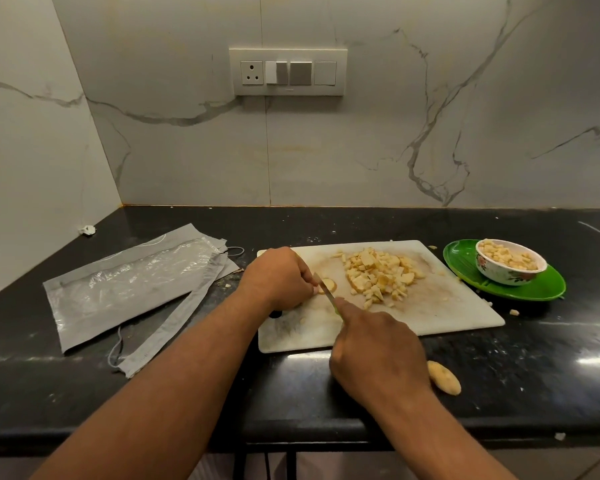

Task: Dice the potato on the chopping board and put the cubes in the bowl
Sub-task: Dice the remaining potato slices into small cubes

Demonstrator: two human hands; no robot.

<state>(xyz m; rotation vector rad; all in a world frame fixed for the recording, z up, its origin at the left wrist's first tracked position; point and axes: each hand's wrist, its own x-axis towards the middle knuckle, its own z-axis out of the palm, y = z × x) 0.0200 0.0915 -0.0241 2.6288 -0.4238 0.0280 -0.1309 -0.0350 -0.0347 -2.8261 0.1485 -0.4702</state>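
A white chopping board (pixel 458 306) lies on the black counter. My left hand (pixel 278 278) curls its fingers over a small potato piece (pixel 328 285) near the board's left side. My right hand (pixel 374 348) grips a knife (pixel 326 289) whose blade rests against that piece. A heap of diced potato cubes (pixel 381 273) covers the board's middle. To the right, a floral bowl (pixel 510 261) filled with cubes stands on a green plate (pixel 541 289).
A peeled potato piece (pixel 444 377) lies on the counter in front of the board. Grey bags with clear plastic (pixel 136 285) lie to the left. Stray cubes (pixel 514 312) dot the counter by the plate. A switch panel (pixel 288 71) is on the marble wall.
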